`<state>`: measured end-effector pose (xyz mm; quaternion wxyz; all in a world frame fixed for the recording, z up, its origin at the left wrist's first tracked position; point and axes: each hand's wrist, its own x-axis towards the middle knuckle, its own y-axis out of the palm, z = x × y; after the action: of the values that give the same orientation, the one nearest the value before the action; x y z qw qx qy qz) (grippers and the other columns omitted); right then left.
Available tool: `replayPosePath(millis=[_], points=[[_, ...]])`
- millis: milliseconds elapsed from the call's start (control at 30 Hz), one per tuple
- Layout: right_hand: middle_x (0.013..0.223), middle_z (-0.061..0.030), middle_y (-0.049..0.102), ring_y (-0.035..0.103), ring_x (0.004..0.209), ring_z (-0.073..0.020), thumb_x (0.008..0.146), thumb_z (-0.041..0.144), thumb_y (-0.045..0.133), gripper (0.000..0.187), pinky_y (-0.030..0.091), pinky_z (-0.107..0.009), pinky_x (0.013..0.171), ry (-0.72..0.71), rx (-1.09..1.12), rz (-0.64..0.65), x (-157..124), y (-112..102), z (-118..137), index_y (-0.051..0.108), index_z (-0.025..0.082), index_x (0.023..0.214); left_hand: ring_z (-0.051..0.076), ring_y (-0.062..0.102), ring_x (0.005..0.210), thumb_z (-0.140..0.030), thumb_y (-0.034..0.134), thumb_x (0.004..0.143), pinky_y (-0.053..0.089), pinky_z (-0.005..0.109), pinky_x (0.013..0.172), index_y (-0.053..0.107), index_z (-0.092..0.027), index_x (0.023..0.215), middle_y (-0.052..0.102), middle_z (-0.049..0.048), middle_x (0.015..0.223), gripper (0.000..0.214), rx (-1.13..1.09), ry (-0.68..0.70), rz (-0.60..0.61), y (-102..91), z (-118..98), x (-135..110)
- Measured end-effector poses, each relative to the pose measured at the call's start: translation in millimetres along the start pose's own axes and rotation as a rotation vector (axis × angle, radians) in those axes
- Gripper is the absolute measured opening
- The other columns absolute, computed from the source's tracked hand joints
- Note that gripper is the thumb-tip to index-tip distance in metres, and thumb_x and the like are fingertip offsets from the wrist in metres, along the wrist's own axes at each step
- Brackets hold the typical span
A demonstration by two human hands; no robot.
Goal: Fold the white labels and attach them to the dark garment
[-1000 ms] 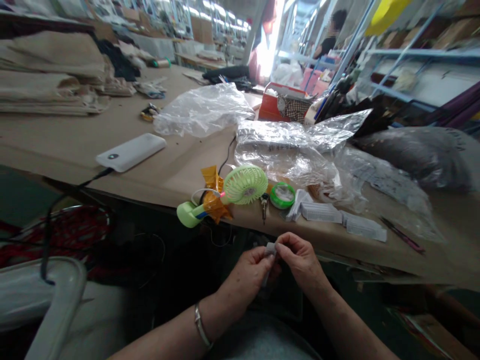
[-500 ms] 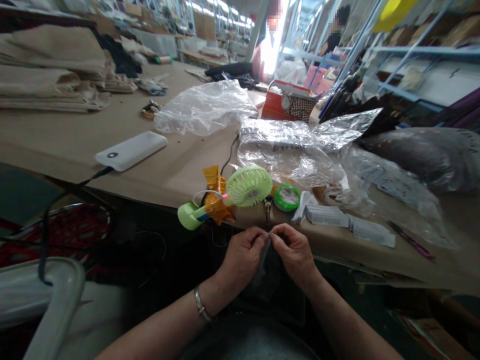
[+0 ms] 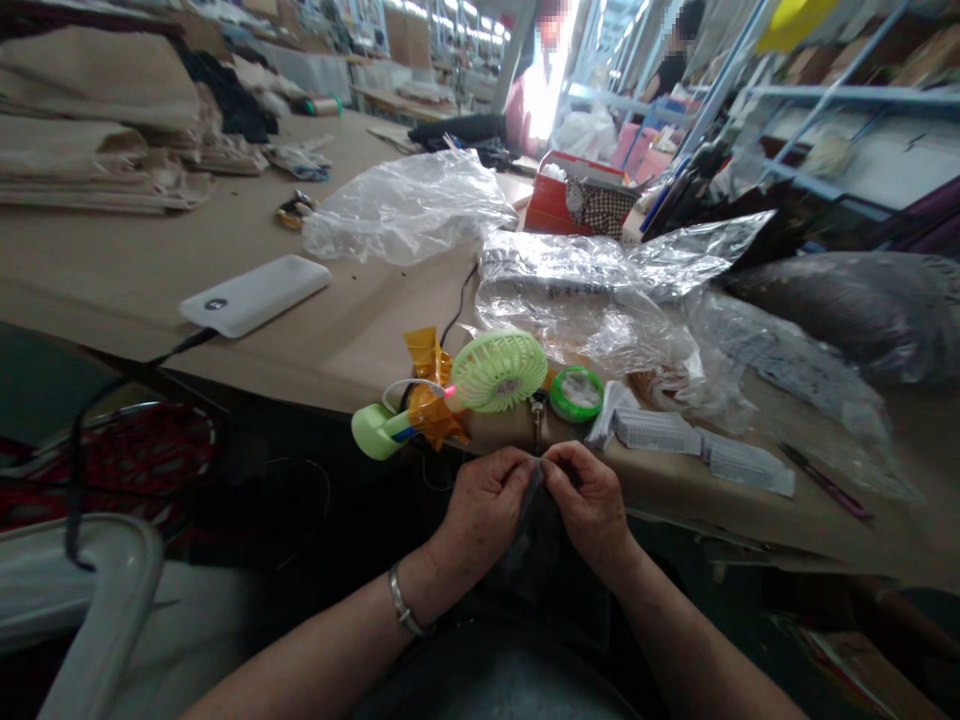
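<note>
While my hands meet just off the table edge, my left hand (image 3: pixel 484 510), with a metal bangle (image 3: pixel 403 612) on its wrist, pinches the top of a narrow dark strip (image 3: pixel 534 530) between thumb and fingers. My right hand (image 3: pixel 589 500) closes on the same top end from the other side, so neither hand has let go. The strip hangs below my fingertips, its long axis running down toward my lap and slanting slightly left. It looks thin and limp, but I can't tell whether it is cloth or plastic.

Far left, a curved white rim (image 3: pixel 97 585) sits below the brown-papered table (image 3: pixel 142 270), which holds stacks of folded beige cloth (image 3: pixel 82 160) and a white power bank (image 3: pixel 255 295) with a black cable (image 3: pixel 112 400). Just beyond my hands lie a pale green fan (image 3: pixel 499 372) wrapped with amber tape (image 3: pixel 431 390), a small metal key (image 3: pixel 538 420), and a green tape roll (image 3: pixel 576 393). To the right are ribbed white paper pieces (image 3: pixel 656 432), crumpled clear plastic bags (image 3: pixel 592 300), and a slim dark tool (image 3: pixel 825 482). Another person (image 3: pixel 671 65) stands far off by blue shelving (image 3: pixel 832 93).
</note>
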<state>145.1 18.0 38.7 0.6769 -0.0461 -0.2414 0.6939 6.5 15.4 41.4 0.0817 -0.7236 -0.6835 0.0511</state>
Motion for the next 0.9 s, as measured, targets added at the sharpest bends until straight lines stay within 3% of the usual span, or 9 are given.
replayPosePath(millis=[533, 733, 900], points=[[0.065, 0.0027, 0.054, 0.05, 0.06, -0.0107, 0.083, 0.023, 0.051, 0.011, 0.041, -0.02, 0.058, -0.004, -0.006, -0.029, 2.8, 2.1, -5.7, 0.056, 0.017, 0.076, 0.011, 0.053, 0.061, -0.021, 0.05, 0.08, 0.041, 0.02, 0.059, 0.066, -0.016, 0.069, 0.06, -0.0019, 0.061, 0.02, 0.001, 0.019, 0.001, 0.4, 3.1, 7.0], [0.066, 0.0019, 0.057, 0.053, 0.061, -0.0112, 0.084, 0.024, 0.053, 0.011, 0.043, -0.02, 0.058, -0.017, 0.008, -0.015, -7.3, -0.8, -3.3, 0.058, 0.018, 0.077, 0.012, 0.055, 0.061, -0.022, 0.051, 0.08, 0.042, 0.02, 0.059, 0.066, -0.016, 0.071, 0.063, -0.0011, 0.063, 0.019, 0.01, -0.015, 0.027, -0.9, -1.8, -3.9], [0.068, 0.0004, 0.063, 0.059, 0.063, -0.0129, 0.083, 0.026, 0.054, 0.013, 0.047, -0.022, 0.062, 0.034, -0.039, 0.014, -26.4, -6.3, -15.3, 0.063, 0.018, 0.077, 0.014, 0.062, 0.071, -0.023, 0.051, 0.08, 0.046, 0.022, 0.067, 0.069, -0.017, 0.081, 0.07, 0.0011, 0.075, 0.018, 0.054, -0.056, 0.113, -0.3, 8.9, -16.4]])
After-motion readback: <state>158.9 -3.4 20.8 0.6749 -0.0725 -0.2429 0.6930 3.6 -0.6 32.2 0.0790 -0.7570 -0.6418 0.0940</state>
